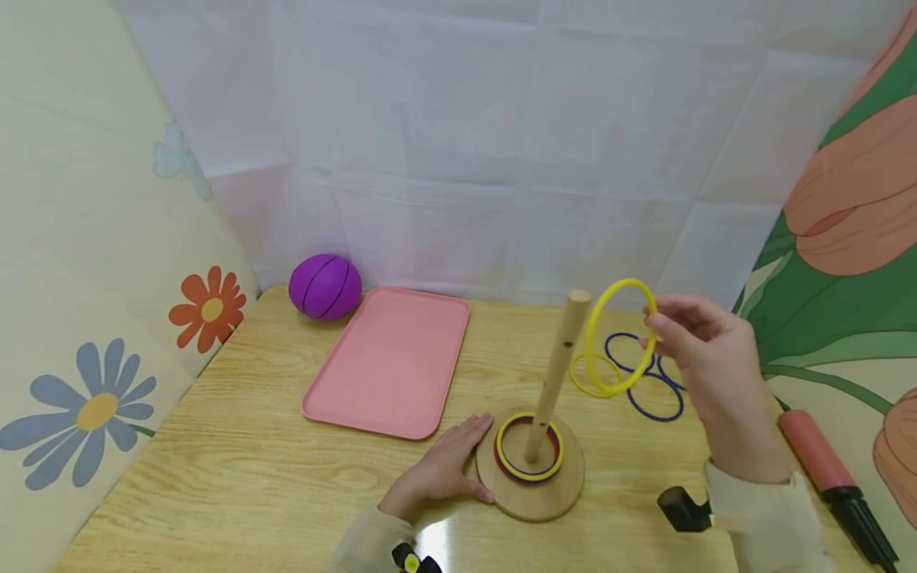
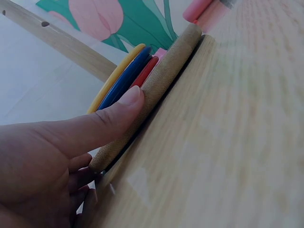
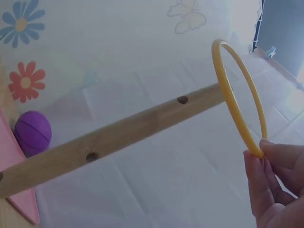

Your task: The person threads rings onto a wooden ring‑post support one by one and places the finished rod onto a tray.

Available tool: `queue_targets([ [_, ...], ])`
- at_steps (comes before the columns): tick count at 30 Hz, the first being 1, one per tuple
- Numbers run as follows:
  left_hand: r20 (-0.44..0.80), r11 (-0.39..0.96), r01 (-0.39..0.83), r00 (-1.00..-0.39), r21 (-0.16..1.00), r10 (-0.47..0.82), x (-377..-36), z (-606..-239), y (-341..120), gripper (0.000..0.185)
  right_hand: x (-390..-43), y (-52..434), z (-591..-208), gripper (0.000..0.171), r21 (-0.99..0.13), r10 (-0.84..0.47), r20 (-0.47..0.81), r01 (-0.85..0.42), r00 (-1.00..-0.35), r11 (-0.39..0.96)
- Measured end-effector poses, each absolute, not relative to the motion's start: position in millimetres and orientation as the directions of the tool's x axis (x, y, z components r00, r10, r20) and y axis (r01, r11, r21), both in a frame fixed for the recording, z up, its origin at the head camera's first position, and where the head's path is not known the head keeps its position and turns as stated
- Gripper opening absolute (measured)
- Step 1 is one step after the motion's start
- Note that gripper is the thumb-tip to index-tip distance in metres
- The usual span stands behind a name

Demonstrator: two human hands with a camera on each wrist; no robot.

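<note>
Rings in yellow, blue and red point(image 2: 126, 76) lie stacked around the foot of an upright wooden post point(image 1: 555, 366), on its round base point(image 1: 544, 507). To their left, the left hand point(image 1: 440, 469) rests with fingers nearly straight, the thumb touching the base's rim. The right hand point(image 1: 716, 374) pinches a yellow hoop point(image 3: 231, 102) between thumb and fingers, on edge just beside the post's upper end. Behind it, loose blue rings point(image 1: 655, 419) lie on the table point(image 1: 236, 446); farther left are a pink tray point(image 1: 401, 358) and a purple ball point(image 1: 325, 288).
</note>
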State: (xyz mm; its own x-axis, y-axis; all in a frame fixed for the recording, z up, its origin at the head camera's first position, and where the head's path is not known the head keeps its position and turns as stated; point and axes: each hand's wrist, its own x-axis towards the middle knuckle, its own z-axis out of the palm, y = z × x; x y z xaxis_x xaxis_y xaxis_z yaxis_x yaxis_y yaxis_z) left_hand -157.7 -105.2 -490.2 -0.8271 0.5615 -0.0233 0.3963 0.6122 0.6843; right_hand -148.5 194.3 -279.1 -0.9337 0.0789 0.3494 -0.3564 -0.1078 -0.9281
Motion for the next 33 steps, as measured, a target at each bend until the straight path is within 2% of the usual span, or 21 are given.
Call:
queue_targets([
  [9,-0.029,0.616,0.391,-0.829,0.683,0.559,-158.1,-491.0,-105.8,0.111,-153.2,170.1,-276.7,0.009,-0.959,0.088,0.262,-0.269,-0.961,-0.086],
  [13,-0.03,0.617,0.392,-0.828,0.682,0.559,-158.1,-491.1,-105.6,0.111,-155.0,165.8,-283.4,0.009,-0.979,0.087,0.198,-0.201,-0.976,-0.026],
  [26,-0.03,0.618,0.391,-0.829,0.683,0.558,-156.7,-488.5,-105.2,0.112,-157.9,166.4,-317.0,0.024,-0.987,0.016,0.138,-0.136,-0.99,0.088],
  [33,-0.031,0.615,0.388,-0.83,0.686,0.557,-156.8,-487.5,-105.1,0.111,-161.9,167.9,-337.4,0.012,-0.982,-0.01,0.061,-0.062,-0.998,0.176],
])
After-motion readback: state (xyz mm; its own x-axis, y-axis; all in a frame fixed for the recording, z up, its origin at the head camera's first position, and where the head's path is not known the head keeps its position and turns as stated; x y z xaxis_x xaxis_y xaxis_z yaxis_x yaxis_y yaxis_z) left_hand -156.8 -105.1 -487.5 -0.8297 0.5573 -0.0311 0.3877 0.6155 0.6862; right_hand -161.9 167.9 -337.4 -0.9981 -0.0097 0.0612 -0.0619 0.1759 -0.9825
